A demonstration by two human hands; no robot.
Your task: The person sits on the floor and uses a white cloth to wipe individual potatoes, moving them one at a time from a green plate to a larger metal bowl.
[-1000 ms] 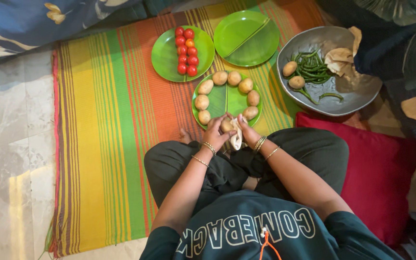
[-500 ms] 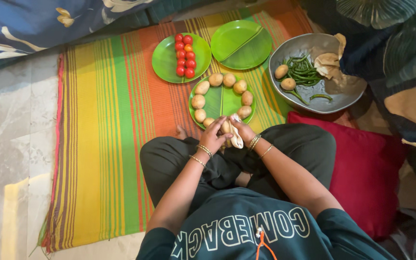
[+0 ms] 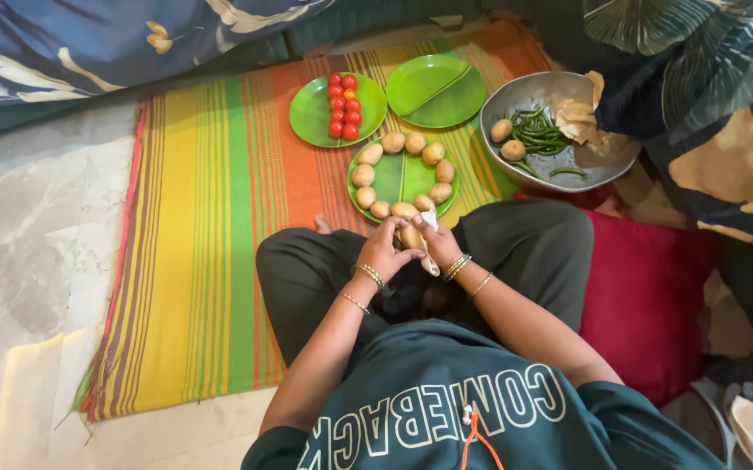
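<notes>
My left hand (image 3: 384,245) and my right hand (image 3: 436,243) meet over my lap around one potato (image 3: 410,236). The left hand grips the potato while the right presses a pale cloth (image 3: 430,259) against it. Just beyond them lies a green divided plate (image 3: 403,177) with several potatoes ringed around its rim. Both wrists wear thin bangles.
A green plate (image 3: 315,113) holds rows of cherry tomatoes, and another green plate (image 3: 437,90) is bare. A metal bowl (image 3: 598,157) at right holds green chillies, two potatoes and a crumpled cloth. All rest on a striped mat (image 3: 202,226). A red cushion (image 3: 646,296) lies beside my right knee.
The view has tilted and shifted, so the plates sit higher in the frame. Both hands stay on the potato and cloth, working it close to my lap.
</notes>
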